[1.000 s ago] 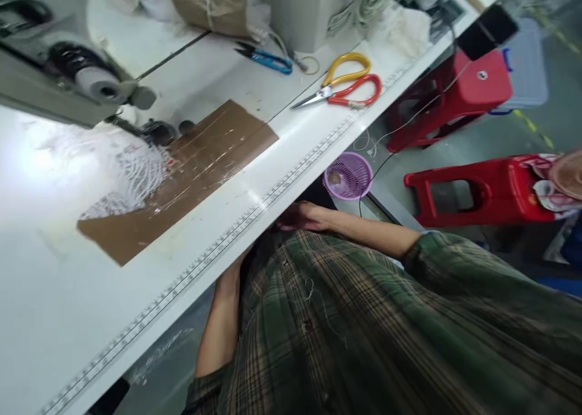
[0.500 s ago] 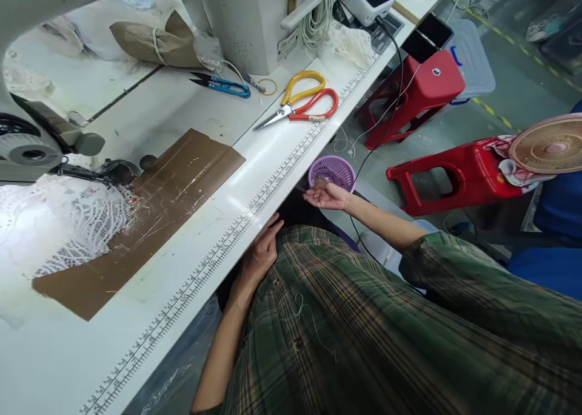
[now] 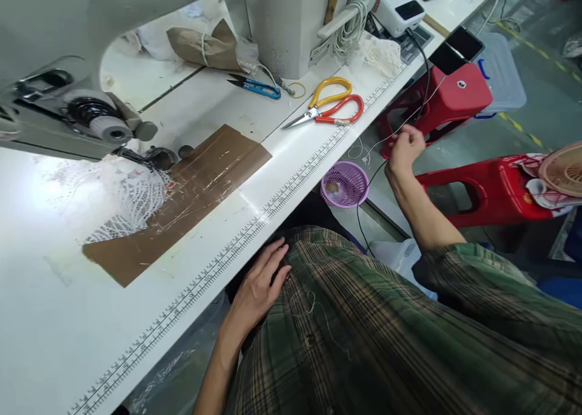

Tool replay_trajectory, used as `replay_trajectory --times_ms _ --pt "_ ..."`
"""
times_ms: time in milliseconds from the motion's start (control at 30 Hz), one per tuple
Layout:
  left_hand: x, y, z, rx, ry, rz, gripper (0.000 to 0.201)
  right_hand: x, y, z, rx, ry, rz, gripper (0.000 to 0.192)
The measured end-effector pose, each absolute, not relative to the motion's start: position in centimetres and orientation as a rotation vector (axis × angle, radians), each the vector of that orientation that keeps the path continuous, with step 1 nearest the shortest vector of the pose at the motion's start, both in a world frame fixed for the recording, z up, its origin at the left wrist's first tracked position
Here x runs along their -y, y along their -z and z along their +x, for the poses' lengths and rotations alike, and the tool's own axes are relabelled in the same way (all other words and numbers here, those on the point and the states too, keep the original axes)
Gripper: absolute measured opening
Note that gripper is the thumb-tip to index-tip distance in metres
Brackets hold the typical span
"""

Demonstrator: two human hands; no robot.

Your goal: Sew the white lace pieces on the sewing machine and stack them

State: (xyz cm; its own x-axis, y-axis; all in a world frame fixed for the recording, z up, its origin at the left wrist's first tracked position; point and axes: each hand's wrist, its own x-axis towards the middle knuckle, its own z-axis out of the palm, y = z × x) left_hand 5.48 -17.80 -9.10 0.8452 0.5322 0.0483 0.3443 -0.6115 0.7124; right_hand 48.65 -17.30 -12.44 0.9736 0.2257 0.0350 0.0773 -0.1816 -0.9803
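Note:
My left hand lies below the table's front edge against the plaid shirt, its fingers stretched out and holding nothing visible. Out to the right, past the table, my right hand is raised with curled fingers; whatever they may hold is hidden. Near it, a thin white cord runs down past the red stool. Below and left of that hand a purple basket stands on the floor with a small brownish thing inside. White lace lies under the sewing machine, partly over a brown board.
Yellow-and-red-handled scissors and blue thread snips lie on the white table, which has a ruler strip along its front. A phone sticks out beyond the edge. Red stools and a clear plastic lid stand to the right.
My right hand has moved up and away from above the basket, turning from palm up with loose fingers to curled. My left hand now shows more fully, fingers stretched. The view has shifted left.

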Motion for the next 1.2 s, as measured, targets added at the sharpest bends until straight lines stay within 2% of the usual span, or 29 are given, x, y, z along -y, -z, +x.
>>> replay_trajectory --times_ms 67,167,300,433,600,800,1033,1200 --pt "18.0 6.9 5.0 -0.59 -0.374 2.282 0.04 15.9 9.7 48.6 0.239 0.056 -1.674 0.029" --pt "17.7 3.5 3.7 -0.507 -0.535 2.279 0.04 13.5 5.8 46.6 0.57 0.321 -1.355 0.024" --pt "15.7 -0.7 1.4 -0.636 -0.773 2.419 0.043 9.8 2.2 41.5 0.884 0.223 -0.965 0.016" --pt "12.1 -3.2 -1.7 -0.948 -0.878 2.756 0.045 6.8 0.7 35.1 1.061 0.082 -0.865 0.012" --pt "7.8 -2.9 -4.0 -1.118 -0.688 2.914 0.034 5.6 0.5 29.1 1.471 -0.26 -0.975 0.011" --pt "3.8 -1.4 -2.9 -0.922 -0.53 3.014 0.027 3.2 1.0 26.4 1.933 -0.636 -1.045 0.02" --pt "-0.4 0.3 -1.3 -0.781 -0.506 3.143 0.018 0.4 1.3 23.7 2.352 -0.586 -1.082 0.024" --pt "-1.3 1.0 -0.8 -0.774 -0.648 3.179 0.018 0.7 2.3 23.2 2.341 -0.479 -1.113 0.035"
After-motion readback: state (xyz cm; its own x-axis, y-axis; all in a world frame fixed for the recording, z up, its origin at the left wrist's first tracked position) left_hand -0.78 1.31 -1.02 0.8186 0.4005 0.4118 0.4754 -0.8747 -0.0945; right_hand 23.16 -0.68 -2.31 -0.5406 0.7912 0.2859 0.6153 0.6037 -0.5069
